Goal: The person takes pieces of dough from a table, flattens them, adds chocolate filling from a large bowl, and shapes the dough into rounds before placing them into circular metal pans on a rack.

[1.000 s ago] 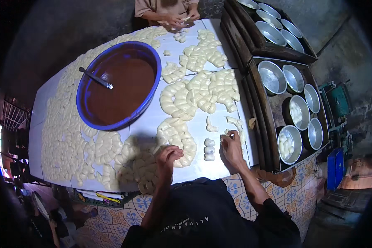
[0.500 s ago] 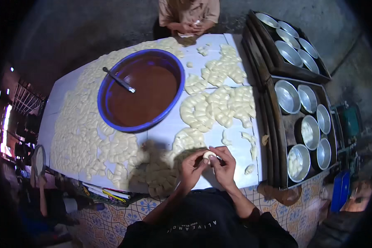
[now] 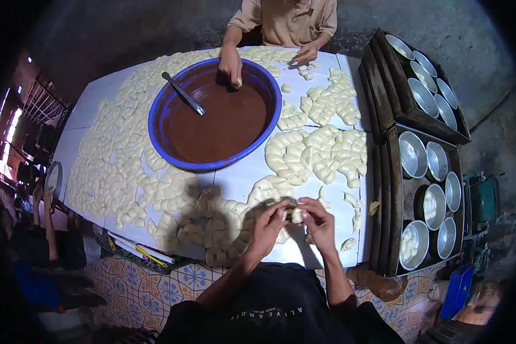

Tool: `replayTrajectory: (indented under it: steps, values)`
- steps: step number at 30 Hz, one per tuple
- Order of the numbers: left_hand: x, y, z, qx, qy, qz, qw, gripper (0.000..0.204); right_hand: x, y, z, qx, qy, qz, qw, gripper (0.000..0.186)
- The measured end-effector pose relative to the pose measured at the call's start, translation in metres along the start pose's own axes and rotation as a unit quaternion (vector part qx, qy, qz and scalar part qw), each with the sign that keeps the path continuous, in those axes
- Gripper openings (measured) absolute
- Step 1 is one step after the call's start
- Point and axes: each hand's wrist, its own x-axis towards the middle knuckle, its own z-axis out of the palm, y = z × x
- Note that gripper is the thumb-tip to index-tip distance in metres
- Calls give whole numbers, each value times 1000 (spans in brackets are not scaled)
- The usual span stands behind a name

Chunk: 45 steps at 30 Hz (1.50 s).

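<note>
Over the near edge of the table, my left hand and my right hand are closed, fingertips pinching a small piece of pale dough between them. Cut pieces of dough lie in clusters on the white tabletop just beyond my hands. A few loose strips of dough are to the right. Farther off stands a blue-purple basin of smooth brown filling, a metal spoon leaning in it. Across the table, a co-worker's hand reaches into the basin; their other hand is over dough pieces.
Dark wooden trays are stacked along the table's right side, holding round metal tins. Two tins contain dough balls. Many dough pieces cover the left tabletop. Another person's arms show at far left.
My hands have drawn slightly apart around the dough, and its shape has changed. The co-worker's hands have separated, one going into the basin. The whole view has shifted a little.
</note>
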Motion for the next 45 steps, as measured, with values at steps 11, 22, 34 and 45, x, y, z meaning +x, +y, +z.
replayTrajectory:
  steps: [11,22,34,45]
  values:
    - [-17,7,23,-62,72,2,995,55,-11,5,14,-107,65,7,992,23]
    - [-15,-8,3,291,114,152,938,16,7,-14,24,-6,21,-27,999,51]
    - [74,101,-19,-40,-188,77,978,111,23,11,14,120,-185,26,975,119]
    - [131,181,-36,664,99,-67,738,76,14,44,15,177,-121,44,976,88]
